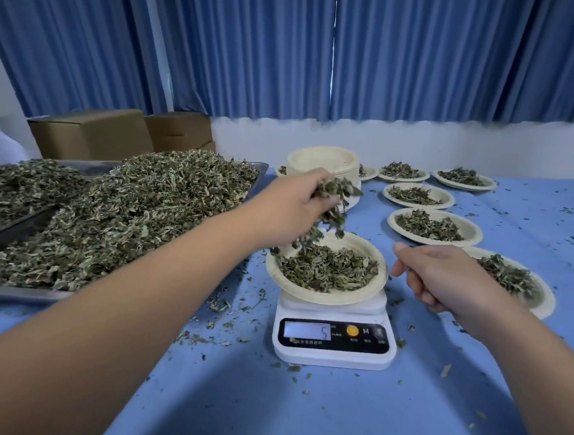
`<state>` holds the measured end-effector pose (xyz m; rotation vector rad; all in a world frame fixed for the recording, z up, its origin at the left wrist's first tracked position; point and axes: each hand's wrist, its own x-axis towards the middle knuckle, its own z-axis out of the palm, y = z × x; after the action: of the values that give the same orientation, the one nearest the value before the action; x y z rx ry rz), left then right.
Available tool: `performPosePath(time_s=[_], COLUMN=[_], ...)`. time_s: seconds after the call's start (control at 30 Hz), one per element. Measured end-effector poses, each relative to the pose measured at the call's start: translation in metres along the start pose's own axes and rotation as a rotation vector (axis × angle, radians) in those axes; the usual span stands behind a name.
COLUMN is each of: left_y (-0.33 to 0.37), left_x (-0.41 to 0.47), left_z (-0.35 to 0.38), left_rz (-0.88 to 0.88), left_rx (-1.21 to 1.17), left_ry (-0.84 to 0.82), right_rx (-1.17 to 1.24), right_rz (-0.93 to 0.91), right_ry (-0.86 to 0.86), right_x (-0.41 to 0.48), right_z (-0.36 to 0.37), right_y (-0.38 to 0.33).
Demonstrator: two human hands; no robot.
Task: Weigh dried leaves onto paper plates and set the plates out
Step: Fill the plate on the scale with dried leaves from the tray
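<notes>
A paper plate (276,275) with a heap of dried leaves (329,270) sits on a white digital scale (333,353); its display shows 5. My left hand (293,207) hovers above the plate's far left side and holds a bunch of dried leaves, some of them falling toward the plate. My right hand (445,278) hangs just right of the plate with fingers loosely curled and nothing in it. Several filled plates (434,227) lie to the right and behind.
A metal tray (11,293) heaped with dried leaves (124,211) fills the left of the blue table. A stack of empty paper plates (321,160) stands behind the scale. Cardboard boxes (93,133) sit at the back left. Leaf crumbs litter the cloth.
</notes>
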<state>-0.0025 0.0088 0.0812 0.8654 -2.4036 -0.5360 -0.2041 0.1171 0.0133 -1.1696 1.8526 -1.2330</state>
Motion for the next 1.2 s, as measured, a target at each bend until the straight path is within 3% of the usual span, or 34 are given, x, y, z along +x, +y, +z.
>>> performPosePath(time_s=[0.17,0.3,0.7,0.9,1.0,1.2], left_y=[-0.007,-0.015,-0.024,-0.03,-0.034,-0.042], left_x=[0.01,0.016,0.007,-0.012,-0.025,-0.04], left_z=[0.023,0.027,0.023,0.018,0.021,0.033], left_rz=[0.029,0.046,-0.073,-0.098,-0.132,-0.158], left_rx=[0.164,0.265,-0.029,-0.153,-0.265,-0.205], left_ry=[-0.164,-0.192,-0.014,0.366,0.48,0.486], right_rx=[-0.002,0.007,-0.008,0.022,0.027,0.005], right_rz=[-0.006,-0.016,-0.015,-0.034,-0.037,-0.041], right_ry=[-0.012,-0.016,0.017,0.053,0.064,0.104], right_x=[-0.002,-0.004,-0.004,-0.003,-0.003,-0.002], right_z=[0.001,0.002,0.002,0.002,0.002,0.001], right_y=[-0.003,-0.004,-0.004,-0.005,-0.004,-0.003])
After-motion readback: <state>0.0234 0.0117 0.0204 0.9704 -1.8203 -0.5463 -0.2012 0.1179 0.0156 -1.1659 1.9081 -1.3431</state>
